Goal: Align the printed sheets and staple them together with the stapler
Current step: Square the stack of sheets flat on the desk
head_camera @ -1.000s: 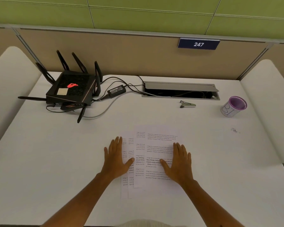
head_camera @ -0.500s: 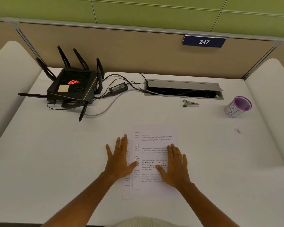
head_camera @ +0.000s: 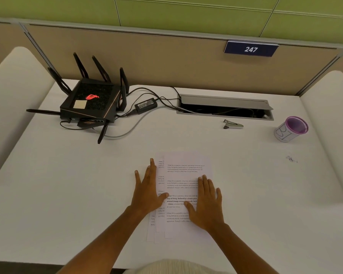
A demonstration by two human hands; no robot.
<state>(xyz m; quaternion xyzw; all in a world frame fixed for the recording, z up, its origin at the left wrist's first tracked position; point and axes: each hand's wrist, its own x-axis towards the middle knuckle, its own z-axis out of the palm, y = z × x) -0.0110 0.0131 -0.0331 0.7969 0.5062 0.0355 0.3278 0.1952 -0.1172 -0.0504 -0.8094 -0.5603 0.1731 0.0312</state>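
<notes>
Three printed sheets (head_camera: 183,175) lie fanned on the white desk (head_camera: 67,194), overlapping, with their left edges stepped a little apart. My left hand (head_camera: 149,191) rests flat on the left edge of the stack, fingers together. My right hand (head_camera: 206,202) lies flat on the top sheet's right side, fingers spread. Neither hand grips anything. A small silver stapler (head_camera: 233,124) sits far back on the desk, right of centre, well beyond both hands.
A black router (head_camera: 91,101) with antennas, a power brick (head_camera: 146,105) and cables occupy the back left. An open cable tray (head_camera: 224,109) runs along the back. A purple-rimmed cup (head_camera: 290,129) stands at the right. A small dark smudge (head_camera: 291,159) marks the desk.
Both hands have pushed the sheets closer together; the fan is narrower than a second ago. My left hand slid rightward to the stack's left edge. The camera tilted slightly.
</notes>
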